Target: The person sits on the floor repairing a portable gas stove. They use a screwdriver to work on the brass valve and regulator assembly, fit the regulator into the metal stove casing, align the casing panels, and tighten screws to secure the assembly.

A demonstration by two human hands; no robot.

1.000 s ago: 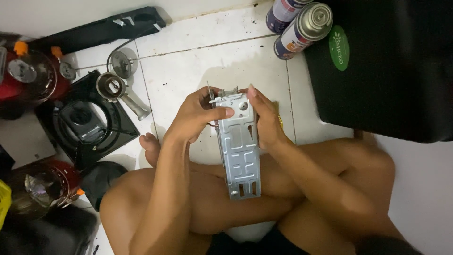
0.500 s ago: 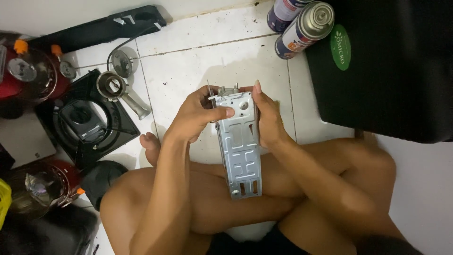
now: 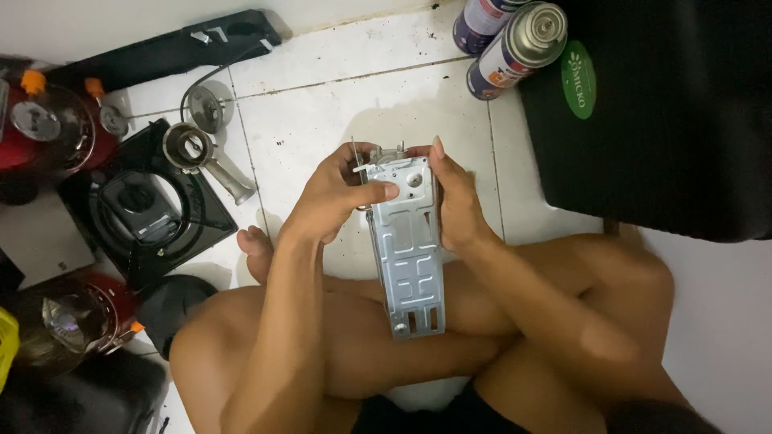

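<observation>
A: Centre of figure: a long grey stamped-metal bracket plate (image 3: 408,249), slotted and punched, held upright over the person's crossed legs (image 3: 354,337), its lower end just above the shins.

B: And the grip?

A: Both hands hold its upper end. The left hand (image 3: 338,197) wraps the left edge, thumb pressed flat on the face near the top, close to a thin wire or pin (image 3: 355,157) standing up at that corner. The right hand (image 3: 454,201) clasps the right edge, fingers curled behind, thumb along the rim.

B: Surroundings?

A: White tiled floor (image 3: 322,96). Upper right: two gas canisters (image 3: 507,40) lying beside a black case (image 3: 667,120). Left: a black stove body (image 3: 141,213), a burner head (image 3: 201,157) and round metal parts.

B: Hazards, as judged from this view?

A: The stamped edges look sharp, so a sliding grip could cut the fingers. Only the top is held; a loosened hand would likely let the plate swing or drop onto the bare legs. The thin pin could bend under the thumb.
</observation>
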